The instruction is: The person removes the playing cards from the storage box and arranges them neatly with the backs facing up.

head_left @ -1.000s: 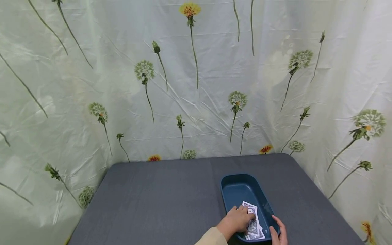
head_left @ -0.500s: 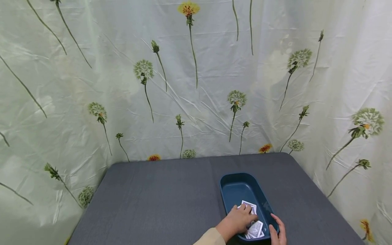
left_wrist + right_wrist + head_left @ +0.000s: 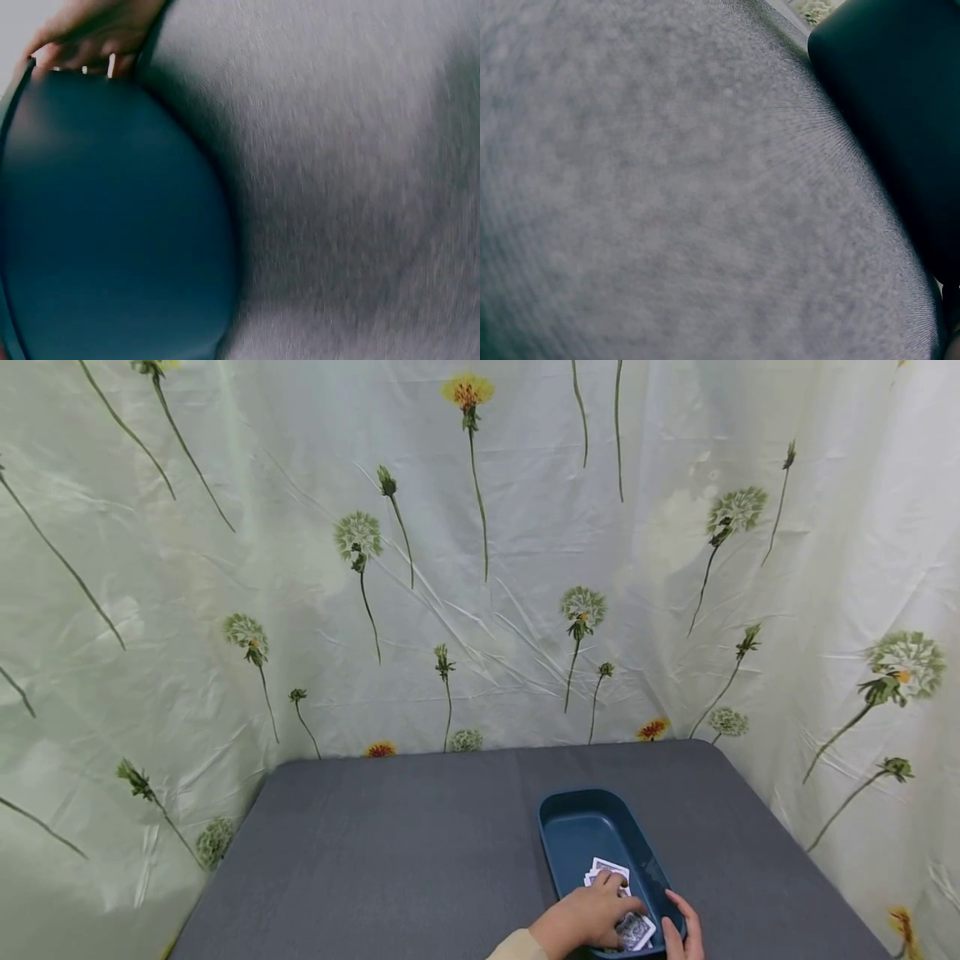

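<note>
In the head view, a dark blue oblong tray (image 3: 596, 827) stands on the right part of the table. Several playing cards (image 3: 636, 930) with patterned backs lie loosely at its near end. My left hand (image 3: 592, 912) reaches over the tray's left side and rests on these cards, fingers spread; it covers part of them. My right hand (image 3: 684, 928) grips the near right rim, its thumb apart from the fingers. In the left wrist view, the tray's outer wall (image 3: 120, 225) fills the left side, with a hand at the rim. The right wrist view shows the tray's dark outside (image 3: 900, 112).
A dark grey cloth-covered table (image 3: 390, 852) extends to the left of the tray and behind it. White curtains (image 3: 480, 560) printed with dandelions hang along the back and sides of the table.
My left hand has shifted slightly to the right and spread its fingers, and the cards under it have slid apart and changed position. My right hand stays at the tray's rim.
</note>
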A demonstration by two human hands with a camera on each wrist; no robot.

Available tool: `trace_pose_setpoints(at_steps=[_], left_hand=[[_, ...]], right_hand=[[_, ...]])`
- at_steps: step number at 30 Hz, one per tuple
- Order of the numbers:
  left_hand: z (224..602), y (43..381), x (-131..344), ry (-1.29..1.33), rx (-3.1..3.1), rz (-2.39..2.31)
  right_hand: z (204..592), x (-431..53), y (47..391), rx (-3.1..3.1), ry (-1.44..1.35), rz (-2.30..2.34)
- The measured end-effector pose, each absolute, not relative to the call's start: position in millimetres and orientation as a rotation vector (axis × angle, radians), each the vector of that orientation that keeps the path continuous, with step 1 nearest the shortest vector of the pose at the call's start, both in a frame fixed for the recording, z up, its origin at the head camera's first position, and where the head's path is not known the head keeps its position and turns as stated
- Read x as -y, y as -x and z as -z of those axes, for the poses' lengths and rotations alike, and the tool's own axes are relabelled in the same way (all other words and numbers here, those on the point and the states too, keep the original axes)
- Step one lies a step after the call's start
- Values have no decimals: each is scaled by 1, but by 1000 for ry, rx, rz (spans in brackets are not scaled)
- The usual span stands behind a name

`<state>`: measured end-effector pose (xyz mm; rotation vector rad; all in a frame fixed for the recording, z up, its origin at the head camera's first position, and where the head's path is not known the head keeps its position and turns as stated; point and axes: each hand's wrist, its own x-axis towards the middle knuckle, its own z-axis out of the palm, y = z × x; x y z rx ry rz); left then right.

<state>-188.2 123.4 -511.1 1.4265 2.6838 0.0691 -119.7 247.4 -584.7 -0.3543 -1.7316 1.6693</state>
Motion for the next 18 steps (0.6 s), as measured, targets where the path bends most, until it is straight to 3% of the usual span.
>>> trace_pose_setpoints(at_steps=[7,18], left_hand=[[516,184,-134,-1353,-2698,-376],[519,186,-136,-1228,-2787,-317]], right_hand=[[576,-245,117,1769,413,-1670],[585,-245,119,1685,286,-1647]])
